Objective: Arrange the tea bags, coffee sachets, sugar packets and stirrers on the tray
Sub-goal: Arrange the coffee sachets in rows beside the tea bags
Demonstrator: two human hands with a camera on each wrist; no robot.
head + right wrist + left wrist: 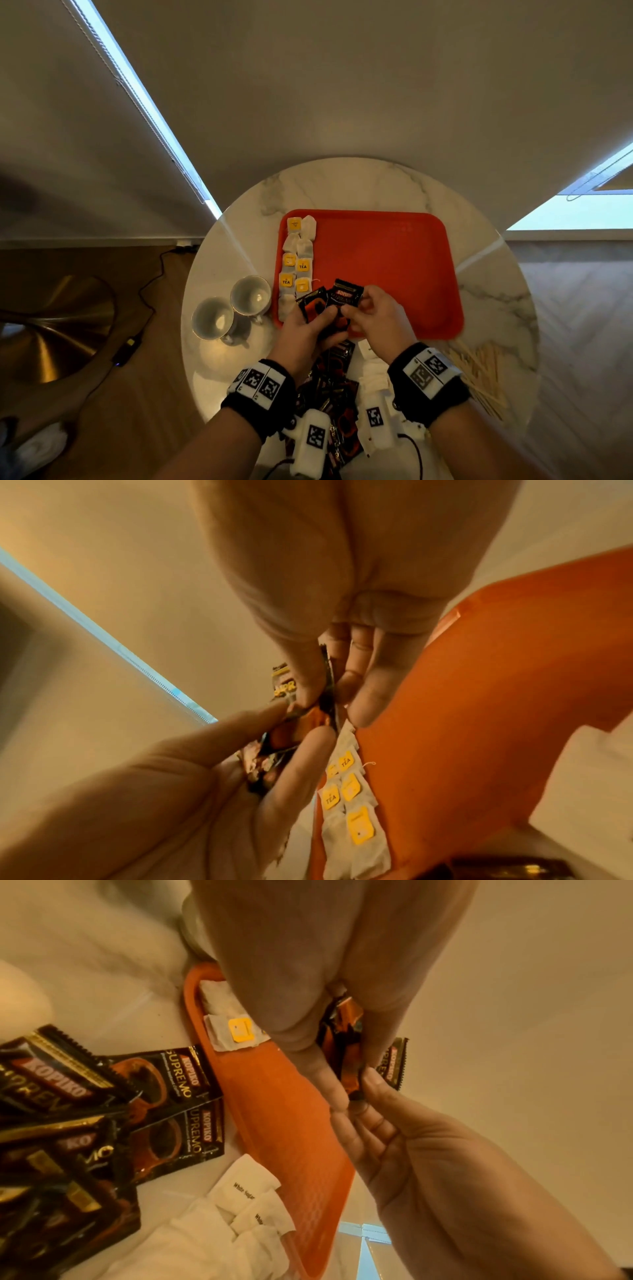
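Note:
A red tray (394,253) lies on the round marble table. Tea bags (296,260) with yellow tags line its left edge in two columns. Over the tray's near-left corner my left hand (322,317) grips a small bunch of black coffee sachets (313,305). My right hand (352,308) pinches the top one, a black sachet (346,296), with thumb and fingers. In the left wrist view the held sachets (346,1047) sit between my left fingers. In the right wrist view my thumb covers part of the pinched sachet (286,688), beside the tea bags (349,791).
A loose pile of coffee sachets (335,387) lies on the table under my wrists, white sugar packets (373,377) to its right. Wooden stirrers (479,373) are heaped at the near right. Two empty cups (250,296) stand left of the tray.

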